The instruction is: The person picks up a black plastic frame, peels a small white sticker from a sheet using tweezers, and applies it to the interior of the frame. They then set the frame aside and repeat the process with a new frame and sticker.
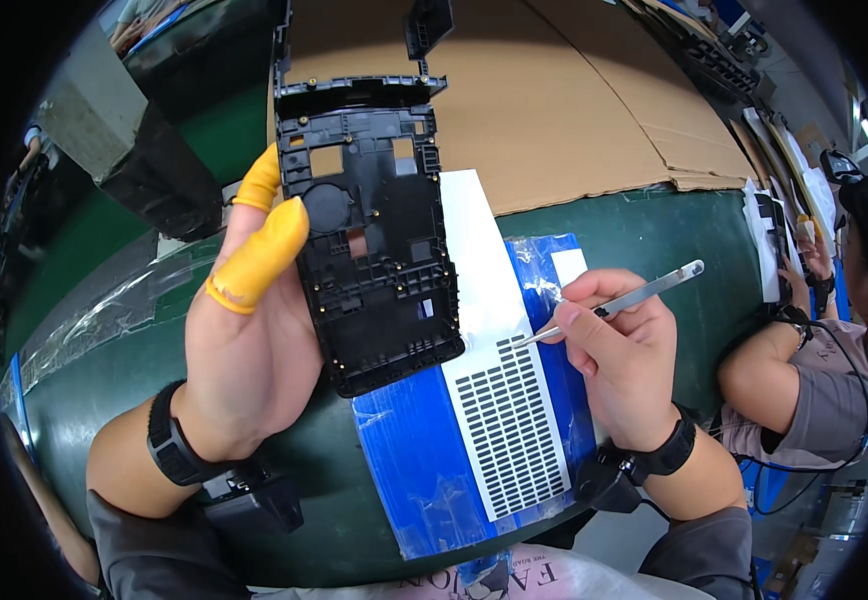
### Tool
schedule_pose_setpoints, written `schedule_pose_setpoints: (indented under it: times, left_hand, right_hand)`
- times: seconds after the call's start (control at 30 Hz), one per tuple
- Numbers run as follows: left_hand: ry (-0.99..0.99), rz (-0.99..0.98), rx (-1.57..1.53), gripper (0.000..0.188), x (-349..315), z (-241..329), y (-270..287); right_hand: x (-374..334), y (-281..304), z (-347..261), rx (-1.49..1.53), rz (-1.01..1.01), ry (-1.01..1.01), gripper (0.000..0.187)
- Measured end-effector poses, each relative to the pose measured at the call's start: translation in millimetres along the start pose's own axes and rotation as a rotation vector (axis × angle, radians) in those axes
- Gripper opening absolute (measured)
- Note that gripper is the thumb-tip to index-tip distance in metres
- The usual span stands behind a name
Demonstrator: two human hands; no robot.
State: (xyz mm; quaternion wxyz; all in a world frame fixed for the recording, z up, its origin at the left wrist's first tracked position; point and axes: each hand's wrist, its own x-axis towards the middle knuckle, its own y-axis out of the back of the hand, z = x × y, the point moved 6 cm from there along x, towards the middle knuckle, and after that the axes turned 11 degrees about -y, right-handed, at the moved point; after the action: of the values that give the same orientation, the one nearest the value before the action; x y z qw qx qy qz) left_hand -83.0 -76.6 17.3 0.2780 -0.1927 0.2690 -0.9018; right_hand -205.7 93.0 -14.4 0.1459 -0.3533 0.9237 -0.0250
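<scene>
My left hand [259,300], with yellow finger cots on thumb and a finger, is closed on the edge of a black plastic housing [384,290]. The housing is held up and tilted, its ribbed inner side showing cutouts and small brass inserts. Metal tweezers [644,290] are pinched in my right hand [619,350]. Their tips point left and meet the upper rows of a white sheet [474,215] bearing many small dark rectangular stickers [514,430]. Whether a sticker is between the tips is too small to tell. The sheet lies on a blue board [404,450], partly behind the housing.
A large cardboard sheet [574,100] covers the far part of the green table [644,235]. A grey post [104,120] rises at the far left. On the right, another person [804,370] works beside upright panels [769,230]. Clear tape [104,300] lies along the left side.
</scene>
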Motion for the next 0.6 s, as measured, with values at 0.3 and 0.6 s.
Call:
schedule_pose_setpoints:
  times: [0.3, 0.6]
  left_hand:
    - [0.057, 0.02, -0.07, 0.04, -5.0, -7.9, -1.0]
    - [0.224, -0.053, -0.135, 0.049, -19.8, -12.5, -9.7]
  right_hand:
    - [-4.9, -2.0, -4.2, 0.082, -0.028, -0.015, 0.013]
    - [-15.9, -66.2, -57.4, 0.049, -0.123, 0.193, 0.018]
